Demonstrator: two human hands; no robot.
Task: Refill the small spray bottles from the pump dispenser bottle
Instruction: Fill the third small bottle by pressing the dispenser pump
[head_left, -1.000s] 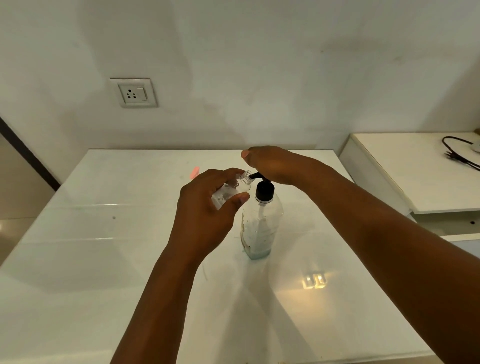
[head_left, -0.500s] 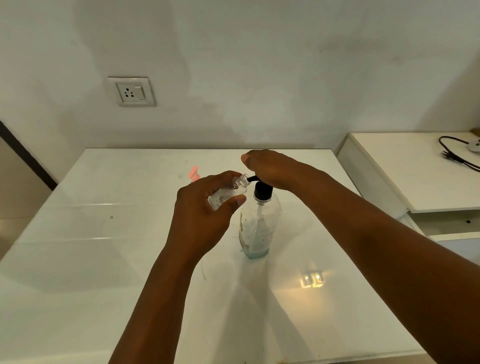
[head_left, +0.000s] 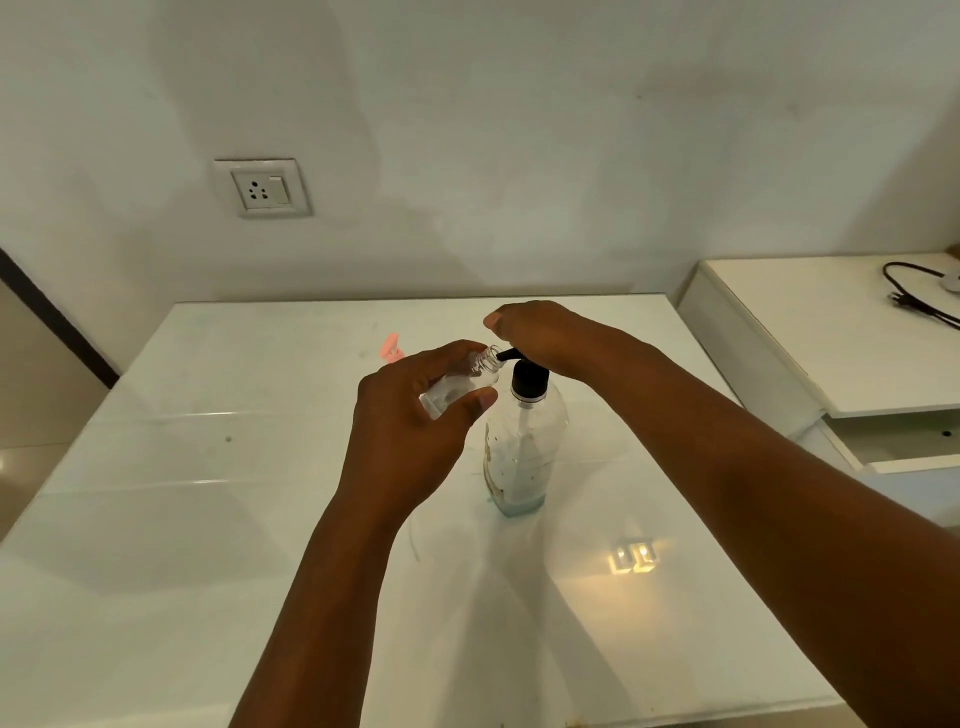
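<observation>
Hands unmoved, pink cap behind

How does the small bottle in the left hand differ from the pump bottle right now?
The small spray bottle is held tilted in the left hand, clear of the table; the pump dispenser bottle stands upright on it. The small one's neck is open, with no cap; the pump bottle has its black pump head on, under the right hand. The pump bottle is far bigger. Both are clear plastic.
</observation>
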